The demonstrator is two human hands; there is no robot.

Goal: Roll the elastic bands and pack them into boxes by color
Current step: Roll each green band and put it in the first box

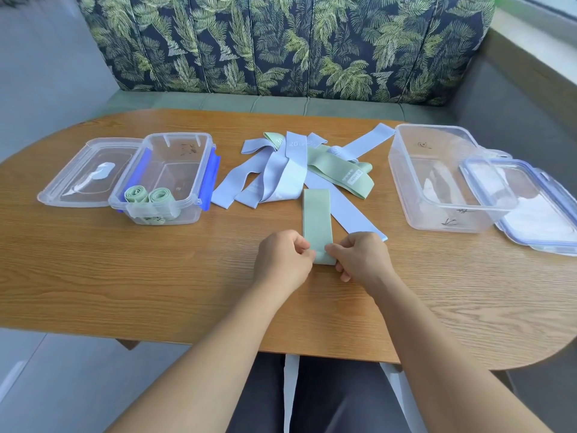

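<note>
A green elastic band (317, 218) lies flat on the wooden table, pointing away from me. My left hand (285, 260) pinches its near end from the left, and my right hand (359, 256) pinches the same end from the right. Behind it lies a pile of several light blue bands (282, 176) mixed with green bands (340, 175). The clear box on the left (162, 179) holds two rolled green bands (148, 195). On the right stands a second clear box (443, 179) with no bands in it.
A clear lid (84, 173) lies left of the left box. Another lid with a blue rim (527, 204) leans against the right box. A leaf-patterned sofa back (281, 42) stands behind the table (156, 276).
</note>
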